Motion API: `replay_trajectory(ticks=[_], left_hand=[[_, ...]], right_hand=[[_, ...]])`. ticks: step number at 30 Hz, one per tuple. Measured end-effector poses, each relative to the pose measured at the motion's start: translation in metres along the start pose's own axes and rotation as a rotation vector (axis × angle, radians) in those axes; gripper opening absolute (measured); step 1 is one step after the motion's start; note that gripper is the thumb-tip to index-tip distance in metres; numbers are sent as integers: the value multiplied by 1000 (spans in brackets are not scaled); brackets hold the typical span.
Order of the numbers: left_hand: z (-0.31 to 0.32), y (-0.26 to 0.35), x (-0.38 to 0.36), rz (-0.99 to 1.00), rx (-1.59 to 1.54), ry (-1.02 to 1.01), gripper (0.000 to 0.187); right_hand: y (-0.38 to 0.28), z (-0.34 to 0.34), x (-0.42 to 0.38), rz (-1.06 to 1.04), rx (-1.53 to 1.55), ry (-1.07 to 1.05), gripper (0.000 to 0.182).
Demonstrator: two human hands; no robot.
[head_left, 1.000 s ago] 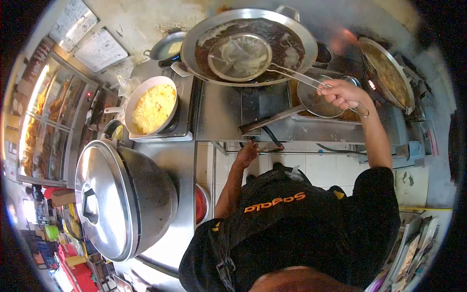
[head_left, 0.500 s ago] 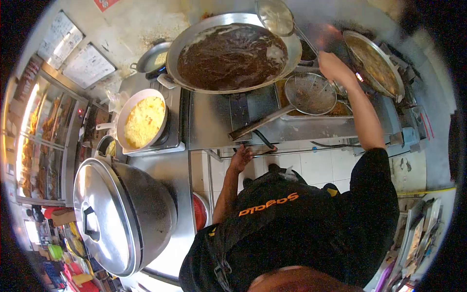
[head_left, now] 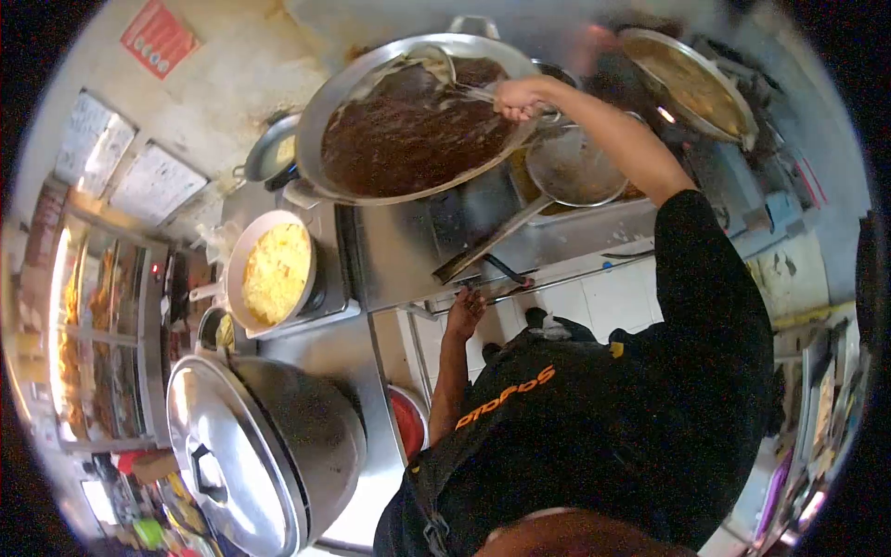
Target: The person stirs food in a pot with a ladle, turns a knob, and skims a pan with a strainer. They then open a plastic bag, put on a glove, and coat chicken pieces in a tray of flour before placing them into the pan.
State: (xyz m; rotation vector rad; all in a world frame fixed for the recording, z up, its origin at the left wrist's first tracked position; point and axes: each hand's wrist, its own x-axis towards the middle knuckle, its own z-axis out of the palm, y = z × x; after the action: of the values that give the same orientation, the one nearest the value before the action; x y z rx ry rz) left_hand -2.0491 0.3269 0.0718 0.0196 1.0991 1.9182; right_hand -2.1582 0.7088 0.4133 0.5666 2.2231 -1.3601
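My right hand (head_left: 522,97) is closed around the handle of a skimmer (head_left: 450,70). The skimmer's round head dips into dark, frothy liquid inside a large wok (head_left: 312,139), near the far rim. Below that arm a second, long-handled mesh strainer (head_left: 577,165) lies over a metal tray. Its handle slants down toward the counter's front edge. My left hand (head_left: 467,311) hangs at that edge, close to the handle's end, with fingers loosely apart and nothing seen in them.
A pan of yellow food (head_left: 277,269) sits on a stove to the left. Nearer stands a big lidded pot (head_left: 325,455). Another wide pan (head_left: 687,79) is at the far right, and a smaller pan (head_left: 269,153) is behind the stove. A red container (head_left: 406,422) stands low beside the counter.
My right hand has swung left and lowered the skimmer from above the wok's far right rim into the liquid. My left hand stays by the counter edge. The camera view has turned slightly.
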Motion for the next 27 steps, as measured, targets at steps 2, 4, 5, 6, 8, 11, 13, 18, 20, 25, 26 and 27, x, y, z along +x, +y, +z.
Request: replay_trajectory(ticks=[2,4,5,6,8,11,13,18,20,25,26,27], left_hand=[[2,5,-3,58,30,-42,32],[-19,-4,10,-232,-549,-104,31],[-59,-30,43,-571,-1135,-122,31],[-60,-36,47,-638,-1177,-69,30],[-35,-27,32,-454,-730,15,29],[-34,-13,27,-631,-1120,-130,29],[-49,-28,37,-558,-1115,-194,28],[-38,-32,32,-11,-234,-88,25],[-34,-27,29,-47,-260,-59,25],[-42,-29,33,-18,-188,-159,27],[-49,-35,40,-36,-241,-162,27],[-46,-34,37,-70,-259,-117,28]], right_hand=[[-10,11,11,-53,57,-82,9],[-6,19,14,-162,53,-88,13],[-14,24,9,-272,-116,-181,26],[-14,31,6,-294,-22,-173,34],[4,16,59,-294,-206,-338,27],[-18,50,11,-250,39,-313,15],[-24,61,-15,-213,156,-365,10],[-15,68,-52,-213,204,-414,10],[-5,67,-67,-212,194,-425,9],[18,63,-110,-212,86,-326,10],[23,61,-120,-218,104,-299,10],[28,59,-130,-225,117,-278,11]])
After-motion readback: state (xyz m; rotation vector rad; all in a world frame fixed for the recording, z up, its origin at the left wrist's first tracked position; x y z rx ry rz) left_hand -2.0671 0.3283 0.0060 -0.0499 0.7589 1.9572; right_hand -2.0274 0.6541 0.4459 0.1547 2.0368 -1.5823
